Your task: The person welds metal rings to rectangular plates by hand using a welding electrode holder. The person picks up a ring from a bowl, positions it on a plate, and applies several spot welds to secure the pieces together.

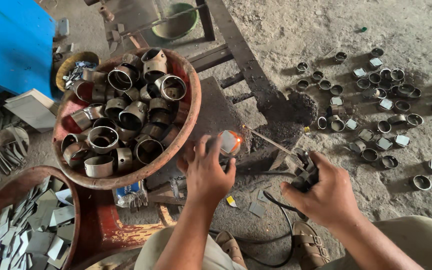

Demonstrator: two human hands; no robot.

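Crowding work | ring-filled basin (191, 120) beside left hand (207, 172) | floor rings (376, 115) right

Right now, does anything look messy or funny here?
Yes. Finished cups lie scattered on the dirt floor, some tipped, not in a bowl. Metal scraps lie loose by the sandals. The left hand sits very close to the glowing weld.

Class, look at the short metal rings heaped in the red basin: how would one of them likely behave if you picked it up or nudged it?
Each metal ring looks like a rigid band, so probably stiff, not floppy. Being hollow and thin-walled, it is likely light. Round sides suggest it would roll if tipped over, and nudging the heap in the red basin might shift its neighbours.
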